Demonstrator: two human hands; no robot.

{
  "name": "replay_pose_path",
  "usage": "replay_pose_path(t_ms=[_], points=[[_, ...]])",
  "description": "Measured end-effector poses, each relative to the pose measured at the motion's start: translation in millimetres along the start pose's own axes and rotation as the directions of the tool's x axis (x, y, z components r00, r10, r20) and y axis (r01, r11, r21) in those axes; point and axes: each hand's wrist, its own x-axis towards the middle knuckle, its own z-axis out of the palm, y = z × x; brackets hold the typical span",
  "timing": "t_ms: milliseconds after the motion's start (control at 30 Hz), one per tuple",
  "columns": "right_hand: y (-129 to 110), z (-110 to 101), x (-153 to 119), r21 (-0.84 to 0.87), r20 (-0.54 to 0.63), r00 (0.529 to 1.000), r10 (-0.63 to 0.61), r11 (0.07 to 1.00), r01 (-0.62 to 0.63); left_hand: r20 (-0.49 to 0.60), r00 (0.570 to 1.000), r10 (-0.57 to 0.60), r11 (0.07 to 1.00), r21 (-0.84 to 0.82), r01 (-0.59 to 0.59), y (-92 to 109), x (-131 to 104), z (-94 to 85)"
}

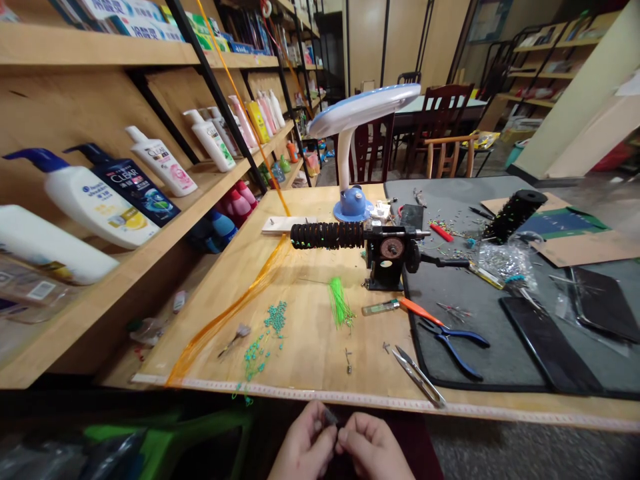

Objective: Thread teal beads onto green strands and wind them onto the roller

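Note:
Just below the table's front edge, my left hand (306,445) and my right hand (373,448) come together in pinches, thumbs against fingers. A small dark grey piece (331,417) shows at the left fingertips; its kind is too small to make out. Whatever sits in the right pinch is hidden by the fingers. Beyond my hands lie a bundle of bright green strands (340,303), teal beads (276,317) with green thread, a small metal piece (349,361) and thread snips (419,377). Farther back stands a black hand-cranked winder (387,257) with a ridged black roller (327,235).
Orange strands (235,300) run across the table's left side. Blue-handled pliers (453,340), a black phone (543,343) and a bag of small parts (507,260) lie on the grey mat (480,370). A lamp (345,167) stands behind; bottle shelves (220,187) line the left.

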Motion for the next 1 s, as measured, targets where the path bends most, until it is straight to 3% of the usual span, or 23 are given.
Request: replay_pose_path(t_ms=[267, 633, 1000], points=[[0.9, 0.4, -0.1, 0.071, -0.011, 1.0, -0.026, 0.997, 0.026, -0.105, 0.985, 0.14, 0.988, 0.079, -0.132, 1.7, -3.3, 4.3], [1.8, -0.9, -1.5, 0.031, 0.04, 0.999, -0.007, 0.999, 0.006, -0.096, 0.99, 0.107, 0.992, 0.08, -0.099, -2.9, -2.1, -0.4], [3.8, 0.2, 0.7, 0.055, 0.043, 0.999, 0.003, 0.998, -0.005, -0.133, 0.972, 0.196, 0.973, 0.148, -0.176, -0.2, -3.2, 2.9]])
